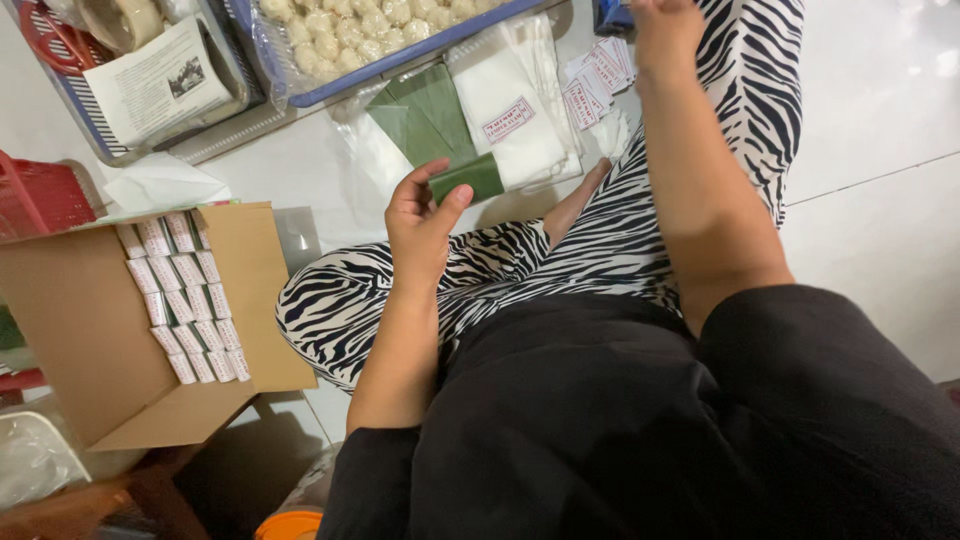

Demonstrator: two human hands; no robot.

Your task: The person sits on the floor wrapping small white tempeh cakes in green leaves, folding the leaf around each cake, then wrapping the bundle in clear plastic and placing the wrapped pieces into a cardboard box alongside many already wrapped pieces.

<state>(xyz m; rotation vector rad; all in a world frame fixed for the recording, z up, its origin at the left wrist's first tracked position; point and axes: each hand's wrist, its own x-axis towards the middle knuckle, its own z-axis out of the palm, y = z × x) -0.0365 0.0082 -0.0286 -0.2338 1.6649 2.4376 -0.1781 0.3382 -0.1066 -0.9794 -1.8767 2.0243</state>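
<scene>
White tiled floor (pixel 880 150) carries a cardboard box (pixel 90 320) of small wrapped packets, a tray of pale round pieces (pixel 350 30) and white paper sheets (pixel 515 110). The left hand (pixel 420 225) pinches a folded green leaf (pixel 468 178), its long axis running left-right above the lap. The right hand (pixel 665 30) reaches toward the paper labels (pixel 600 75); its grip is cut off.

folded green leaf strip (pixel 468 178), pinched, tilted
</scene>
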